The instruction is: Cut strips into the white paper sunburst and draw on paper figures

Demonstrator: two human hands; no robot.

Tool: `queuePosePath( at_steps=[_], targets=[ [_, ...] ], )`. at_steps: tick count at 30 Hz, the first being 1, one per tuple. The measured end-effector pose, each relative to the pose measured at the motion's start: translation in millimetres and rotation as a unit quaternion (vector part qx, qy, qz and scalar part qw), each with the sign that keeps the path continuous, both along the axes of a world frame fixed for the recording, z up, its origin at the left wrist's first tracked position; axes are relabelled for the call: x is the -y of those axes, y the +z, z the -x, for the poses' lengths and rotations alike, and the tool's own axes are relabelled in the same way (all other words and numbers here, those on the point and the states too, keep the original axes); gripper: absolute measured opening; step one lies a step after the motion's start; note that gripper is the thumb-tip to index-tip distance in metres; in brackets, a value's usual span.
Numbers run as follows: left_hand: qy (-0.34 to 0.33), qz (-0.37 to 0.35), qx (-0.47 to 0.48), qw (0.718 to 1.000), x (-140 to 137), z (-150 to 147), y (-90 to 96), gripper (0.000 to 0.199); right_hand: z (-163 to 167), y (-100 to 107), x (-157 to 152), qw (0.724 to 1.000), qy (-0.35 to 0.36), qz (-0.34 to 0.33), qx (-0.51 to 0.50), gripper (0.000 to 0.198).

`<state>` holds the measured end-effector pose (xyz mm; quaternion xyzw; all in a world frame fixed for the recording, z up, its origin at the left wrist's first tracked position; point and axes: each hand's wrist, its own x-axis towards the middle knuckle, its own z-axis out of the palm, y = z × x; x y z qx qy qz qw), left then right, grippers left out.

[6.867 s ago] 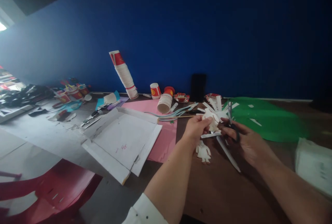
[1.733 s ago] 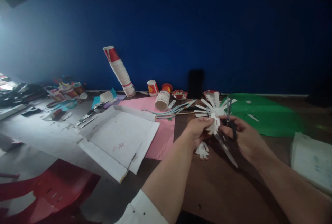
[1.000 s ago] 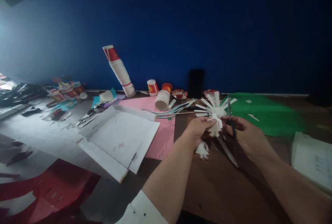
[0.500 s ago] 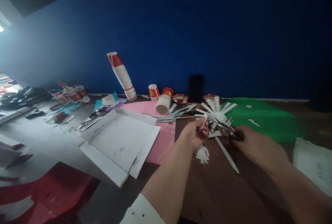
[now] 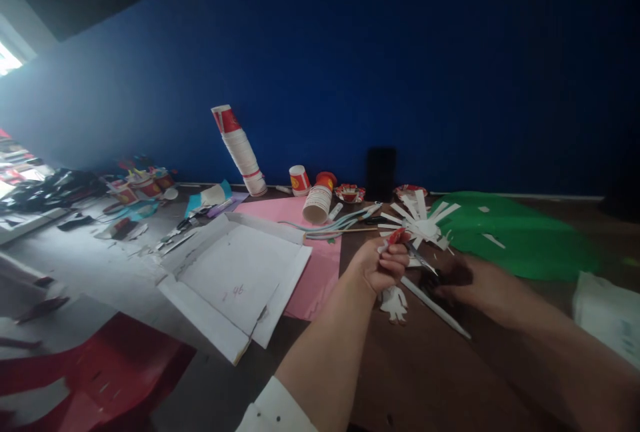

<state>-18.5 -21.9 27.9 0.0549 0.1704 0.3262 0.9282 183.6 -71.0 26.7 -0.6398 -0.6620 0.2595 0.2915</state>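
Note:
Between the fingers of my left hand [image 5: 383, 263] is a small piece of paper [image 5: 397, 236], its red side showing. My right hand [image 5: 463, 285] grips a pair of scissors [image 5: 424, 261], whose blades point toward that paper. Whether the blades touch it I cannot tell. A white paper cutout shaped like a small figure [image 5: 395, 304] lies on the brown table just below my left hand. Behind both hands rests a paper cup cut into spread white strips [image 5: 424, 224]. A white pen-like stick [image 5: 435, 307] lies beneath the scissors.
A shallow white box [image 5: 215, 279] and pink paper [image 5: 320, 272] lie left. Paper cups form a tall leaning stack [image 5: 240, 152] by the blue wall; another stack lies sideways [image 5: 317, 207]. A dark phone-like slab [image 5: 381, 174] leans there. Green sheet [image 5: 520, 239] lies right; red chair [image 5: 115, 365] lower left.
The paper in my left hand has turned from its white side to its red side. My right hand and the scissors have shifted slightly lower and left.

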Motion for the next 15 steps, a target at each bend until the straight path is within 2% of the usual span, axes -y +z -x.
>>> queuePosePath(
  at_steps=[3,5,6,10,15],
  targets=[
    [0.009,-0.019,-0.038,0.999,1,-2,1.9,0.015,-1,2,-1,0.996,-0.085,0.023,0.009,0.011],
    [0.021,-0.041,-0.076,0.996,1,-5,2.8,0.012,1,3,0,0.990,-0.143,-0.014,-0.007,0.016],
    [0.029,-0.056,-0.094,0.994,1,-7,2.9,0.011,3,3,1,0.988,-0.149,-0.031,-0.035,0.020],
    [0.062,-0.117,-0.154,0.979,3,-15,0.3,0.013,17,-2,5,0.977,-0.107,-0.031,-0.184,0.032],
    [0.072,-0.176,-0.205,0.960,6,-21,-6.2,0.027,24,-12,4,0.959,-0.088,0.000,-0.269,0.045]
  ],
)
